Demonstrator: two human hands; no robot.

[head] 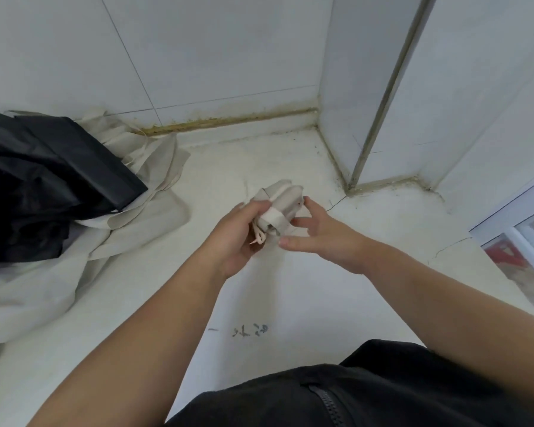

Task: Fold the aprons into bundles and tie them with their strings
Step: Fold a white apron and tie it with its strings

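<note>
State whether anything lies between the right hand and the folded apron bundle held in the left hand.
Nothing visible does. The right hand sits beside the apron bundle, fingers at its edge, while the left hand holds it. The black cloth and loose aprons lie off to the left.

Both forearms bare, entering from the bottom edge and converging toward the middle of the view. Left forearm point(154, 318) rises from lower left; left hand point(238, 238) is turned palm inward, fingers curled, thumb laid across the top of the apron bundle point(282, 204) it grips. Right forearm point(429, 291) comes in from lower right; right hand point(324, 238) is palm-down, fingers point(309, 202) spread and nearly straight, fingertips at the bundle's right side, thumb extended beneath.
</note>
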